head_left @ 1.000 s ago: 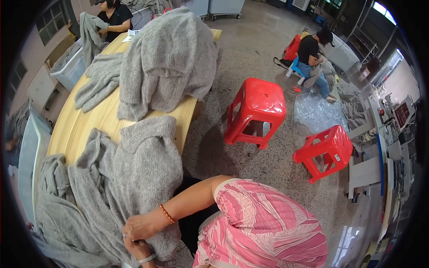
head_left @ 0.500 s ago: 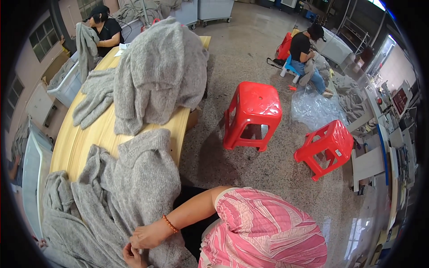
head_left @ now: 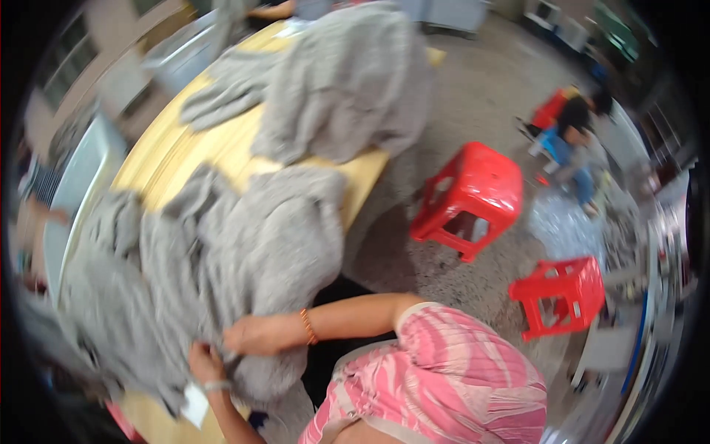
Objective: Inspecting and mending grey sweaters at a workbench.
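Observation:
A grey knit sweater (head_left: pixel 285 229) lies rumpled across the near part of the wooden table. My right hand (head_left: pixel 260 334), an orange bead bracelet at its wrist, is closed on the knit at the sweater's near side. Close by on its left, my left hand (head_left: pixel 207 362) has its fingers pinched together on the same grey knit. Motion blur softens the fingertips, and any small thing between them cannot be made out. More grey knit (head_left: pixel 111 274) spreads to the left of the hands.
Grey sweaters form a tall pile (head_left: pixel 347 89) farther along the wooden table (head_left: pixel 159 166). Pale bins (head_left: pixel 85 192) line the left side. Two red stools (head_left: pixel 488 177) stand on the floor at right. Beyond them a person (head_left: pixel 573 133) sits beside clear plastic sheeting (head_left: pixel 566 222).
The view has swung left and down, so the table and stools sit farther right. My left hand and forearm show more now. Both hands stay at the sweater.

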The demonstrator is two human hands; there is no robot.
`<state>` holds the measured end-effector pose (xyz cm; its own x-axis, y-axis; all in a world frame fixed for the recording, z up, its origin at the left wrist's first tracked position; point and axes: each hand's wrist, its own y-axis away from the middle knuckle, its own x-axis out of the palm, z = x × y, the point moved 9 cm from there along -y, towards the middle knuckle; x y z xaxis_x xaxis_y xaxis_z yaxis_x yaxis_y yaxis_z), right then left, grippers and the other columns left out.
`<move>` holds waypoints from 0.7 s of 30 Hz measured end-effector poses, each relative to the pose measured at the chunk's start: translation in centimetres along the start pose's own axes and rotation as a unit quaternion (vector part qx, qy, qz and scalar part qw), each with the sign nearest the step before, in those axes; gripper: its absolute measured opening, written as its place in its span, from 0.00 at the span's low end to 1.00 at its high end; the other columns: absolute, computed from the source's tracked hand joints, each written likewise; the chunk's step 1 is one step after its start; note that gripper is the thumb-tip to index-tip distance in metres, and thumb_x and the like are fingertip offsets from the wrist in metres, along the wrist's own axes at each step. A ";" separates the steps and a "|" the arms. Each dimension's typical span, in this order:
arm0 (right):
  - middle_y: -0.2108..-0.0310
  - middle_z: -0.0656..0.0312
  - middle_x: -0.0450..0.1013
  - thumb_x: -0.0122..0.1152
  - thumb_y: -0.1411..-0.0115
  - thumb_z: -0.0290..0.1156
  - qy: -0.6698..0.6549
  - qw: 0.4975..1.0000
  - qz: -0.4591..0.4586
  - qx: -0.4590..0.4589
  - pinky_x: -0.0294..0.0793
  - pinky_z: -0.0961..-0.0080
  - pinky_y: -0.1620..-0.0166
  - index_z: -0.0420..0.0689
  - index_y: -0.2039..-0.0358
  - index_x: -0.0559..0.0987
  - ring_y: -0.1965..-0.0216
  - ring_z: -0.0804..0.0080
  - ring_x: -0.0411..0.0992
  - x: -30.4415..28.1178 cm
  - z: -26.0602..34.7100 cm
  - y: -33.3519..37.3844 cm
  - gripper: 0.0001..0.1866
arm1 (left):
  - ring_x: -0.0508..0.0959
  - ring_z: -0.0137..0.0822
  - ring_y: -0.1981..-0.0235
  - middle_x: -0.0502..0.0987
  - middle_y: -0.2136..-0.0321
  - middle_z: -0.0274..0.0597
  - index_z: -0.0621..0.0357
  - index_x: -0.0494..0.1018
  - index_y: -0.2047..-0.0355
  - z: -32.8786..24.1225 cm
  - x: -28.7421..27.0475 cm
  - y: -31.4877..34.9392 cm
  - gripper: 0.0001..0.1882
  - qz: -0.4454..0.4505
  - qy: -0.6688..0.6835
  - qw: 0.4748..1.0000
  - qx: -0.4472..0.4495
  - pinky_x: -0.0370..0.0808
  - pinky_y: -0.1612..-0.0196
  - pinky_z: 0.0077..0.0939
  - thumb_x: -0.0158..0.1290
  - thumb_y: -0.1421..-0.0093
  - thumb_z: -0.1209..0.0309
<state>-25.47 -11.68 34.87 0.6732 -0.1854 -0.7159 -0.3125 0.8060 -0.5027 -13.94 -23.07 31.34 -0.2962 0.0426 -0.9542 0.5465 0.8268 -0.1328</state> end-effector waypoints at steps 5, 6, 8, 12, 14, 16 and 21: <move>0.72 0.51 0.70 0.52 0.51 0.24 0.011 1.000 0.023 0.018 0.73 0.65 0.65 0.38 0.73 0.73 0.69 0.54 0.73 -0.3 -0.6 0.2 0.05 | 0.76 0.42 0.77 0.76 0.79 0.49 0.64 0.74 0.74 -2.1 -0.5 -0.8 0.06 0.047 0.151 0.987 -0.020 0.72 0.71 0.32 0.56 0.48 0.72; 0.71 0.51 0.70 0.52 0.51 0.23 0.001 1.000 0.017 0.010 0.73 0.64 0.65 0.38 0.72 0.73 0.68 0.54 0.73 0.0 -0.5 -0.1 0.05 | 0.75 0.34 0.79 0.77 0.79 0.44 0.65 0.74 0.73 -1.0 0.4 -0.7 0.07 0.073 0.210 0.974 -0.033 0.72 0.72 0.28 0.56 0.48 0.72; 0.71 0.51 0.70 0.52 0.50 0.23 -0.033 0.999 0.019 0.032 0.73 0.64 0.64 0.38 0.71 0.73 0.67 0.53 0.73 -0.8 0.1 -1.0 0.05 | 0.72 0.22 0.79 0.75 0.80 0.33 0.63 0.74 0.73 -1.3 1.4 0.2 0.07 0.126 0.436 0.884 -0.108 0.68 0.76 0.17 0.55 0.44 0.71; 0.72 0.52 0.67 0.55 0.51 0.23 -0.029 0.996 -0.022 0.079 0.73 0.62 0.67 0.40 0.71 0.71 0.71 0.53 0.72 -1.5 -0.9 -1.1 0.05 | 0.70 0.20 0.78 0.73 0.78 0.30 0.61 0.73 0.70 -2.4 3.2 1.1 0.05 0.209 0.573 0.782 -0.130 0.67 0.74 0.14 0.54 0.41 0.72; 0.72 0.52 0.67 0.56 0.51 0.23 -0.016 0.996 -0.011 0.085 0.72 0.62 0.68 0.40 0.72 0.70 0.71 0.52 0.71 -0.7 -1.1 -1.3 0.05 | 0.70 0.19 0.78 0.73 0.77 0.29 0.60 0.72 0.69 -2.6 3.1 1.9 0.05 0.215 0.608 0.748 -0.157 0.67 0.72 0.13 0.55 0.41 0.71; 0.69 0.50 0.69 0.52 0.49 0.22 -0.035 0.993 0.029 0.110 0.72 0.62 0.63 0.38 0.70 0.71 0.67 0.51 0.73 -0.4 -1.1 -1.5 0.05 | 0.70 0.18 0.76 0.73 0.75 0.28 0.59 0.72 0.68 -2.8 3.3 2.6 0.06 0.229 0.639 0.710 -0.188 0.67 0.72 0.12 0.55 0.41 0.70; 0.70 0.51 0.68 0.53 0.48 0.23 -0.058 0.993 -0.011 0.098 0.72 0.61 0.66 0.39 0.70 0.70 0.68 0.52 0.72 -0.6 -1.0 -1.6 0.04 | 0.70 0.18 0.74 0.73 0.73 0.27 0.59 0.72 0.65 -2.7 3.8 2.7 0.08 0.249 0.685 0.657 -0.192 0.67 0.70 0.11 0.56 0.41 0.69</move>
<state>-26.07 -13.48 35.63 0.7549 -0.1471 -0.6392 -0.1681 0.8986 -0.4053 -15.73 -19.17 28.09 -0.7266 0.6087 0.3187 0.6829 0.5888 0.4324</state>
